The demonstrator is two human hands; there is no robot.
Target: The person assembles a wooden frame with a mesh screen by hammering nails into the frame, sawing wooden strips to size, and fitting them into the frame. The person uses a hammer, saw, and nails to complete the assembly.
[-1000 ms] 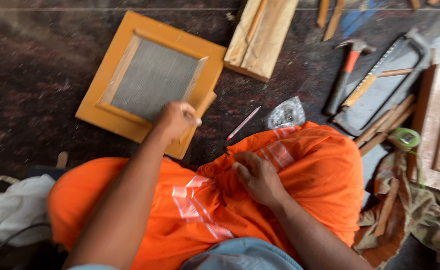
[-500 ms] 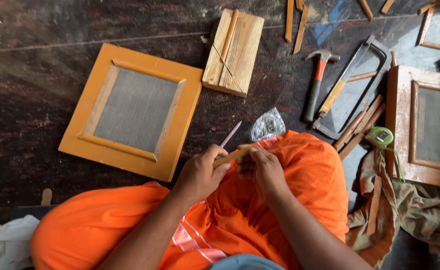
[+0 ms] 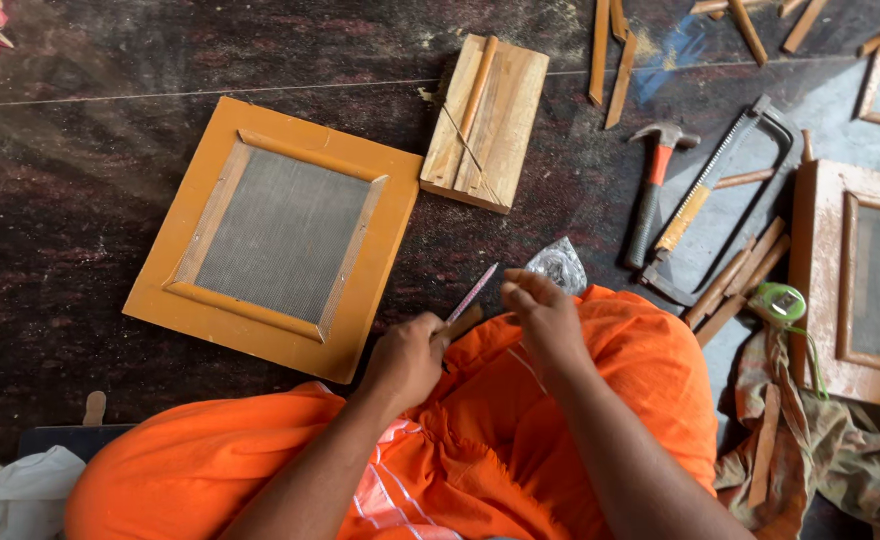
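Observation:
I sit on the floor in an orange garment point(image 3: 620, 370). My left hand point(image 3: 408, 358) is closed around a short wooden strip point(image 3: 463, 320), whose end sticks out toward my right hand. My right hand point(image 3: 543, 318) hovers just to the right of it with the fingertips pinched together; anything between them is too small to see. A thin pink stick point(image 3: 474, 292) lies on the floor just beyond both hands. An orange wooden frame with grey mesh point(image 3: 360, 260) lies flat to the front left, close to my left hand.
A wooden block with a stick on it point(image 3: 505, 125) lies ahead. On the right are a small plastic bag point(image 3: 558, 265), a hammer point(image 3: 650, 195), a hacksaw point(image 3: 725, 180), loose wooden strips point(image 3: 735, 285), a green tape measure point(image 3: 780, 300), a second mesh frame point(image 3: 830, 300) and crumpled cloth point(image 3: 830, 450).
My left hand came back from the orange frame's edge to my lap with the wooden strip. My right hand rose from my lap to meet it, fingertips now pinched.

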